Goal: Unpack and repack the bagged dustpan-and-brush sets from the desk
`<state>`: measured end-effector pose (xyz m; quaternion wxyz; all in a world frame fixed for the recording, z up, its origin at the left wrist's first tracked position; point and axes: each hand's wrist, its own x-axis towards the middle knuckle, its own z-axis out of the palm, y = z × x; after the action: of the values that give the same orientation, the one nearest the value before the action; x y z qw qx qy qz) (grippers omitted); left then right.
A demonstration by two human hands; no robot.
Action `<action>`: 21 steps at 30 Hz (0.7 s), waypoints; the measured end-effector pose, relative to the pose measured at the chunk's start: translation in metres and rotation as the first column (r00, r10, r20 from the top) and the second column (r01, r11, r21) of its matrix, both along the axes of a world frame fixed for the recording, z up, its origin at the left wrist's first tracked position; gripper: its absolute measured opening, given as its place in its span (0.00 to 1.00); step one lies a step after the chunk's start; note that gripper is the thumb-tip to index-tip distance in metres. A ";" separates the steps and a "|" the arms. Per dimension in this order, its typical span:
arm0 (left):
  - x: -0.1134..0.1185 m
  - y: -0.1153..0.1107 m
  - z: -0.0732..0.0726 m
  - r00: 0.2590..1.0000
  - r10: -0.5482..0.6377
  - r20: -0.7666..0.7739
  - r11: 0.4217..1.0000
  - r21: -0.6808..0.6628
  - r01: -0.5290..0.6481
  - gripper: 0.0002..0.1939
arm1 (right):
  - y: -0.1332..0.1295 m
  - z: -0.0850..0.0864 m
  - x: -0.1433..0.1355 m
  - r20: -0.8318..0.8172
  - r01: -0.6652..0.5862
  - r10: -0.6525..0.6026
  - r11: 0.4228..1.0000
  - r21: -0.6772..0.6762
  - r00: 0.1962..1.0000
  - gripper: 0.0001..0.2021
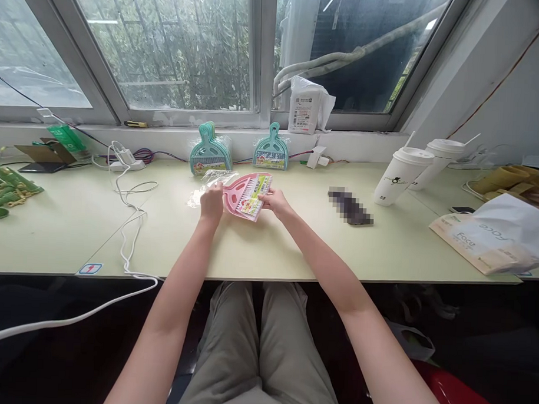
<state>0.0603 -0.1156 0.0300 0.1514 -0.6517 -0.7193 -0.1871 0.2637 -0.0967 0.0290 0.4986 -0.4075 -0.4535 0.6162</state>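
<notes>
Evidently both bare hands were busy with a single pink dustpan set [235, 196], held just above the near-middle of the pale desk [294, 250], straight ahead of the person. The left hand [212, 201] was curled into a loose fist at the handle end, presumably because that narrow part gave the surest grip; whether it also caught some of the clear plastic film [199, 195] beside it, I could not tell. The right hand [275, 202] pinched the wide end near its edge, thumb on the face of the printed card [257, 195] and fingers mostly hidden behind, which likely kept the pan from swinging and left it tilted face-up toward the wearer. Beyond it, a stack of teal dustpans [210, 156] and a second teal group [271, 152] leaned upright against the wall under the window, handles up, probably to save room on the desk. A partly pixelated phone [361, 217] lay to the right, well apart from the hands, while lidded cups [399, 180] and a paper bag [476, 236] stood or lay farther off. On the left, a white cable [125, 244] trailed over the front edge, seemingly running from the power strip [127, 165].
</notes>
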 end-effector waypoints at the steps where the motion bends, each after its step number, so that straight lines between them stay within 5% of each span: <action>1: -0.002 0.000 0.000 1.000 0.017 -0.001 1.000 -0.008 -0.017 0.23 | 0.001 0.002 0.002 0.013 0.018 -0.018 1.000 0.003 1.000 0.08; 11: -0.008 0.001 0.000 0.997 0.080 0.012 0.996 -0.036 -0.079 0.22 | 0.013 0.008 0.022 0.071 0.172 -0.172 0.985 0.000 0.983 0.09; 21: 0.009 -0.003 0.003 1.000 -0.027 0.009 1.000 0.005 0.027 0.20 | -0.007 0.005 -0.003 0.012 -0.013 0.012 1.000 0.016 1.000 0.09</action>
<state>0.0692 -0.1184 0.0329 0.1473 -0.6602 -0.7105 -0.1939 0.2606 -0.1033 0.0343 0.4952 -0.4044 -0.4639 0.6132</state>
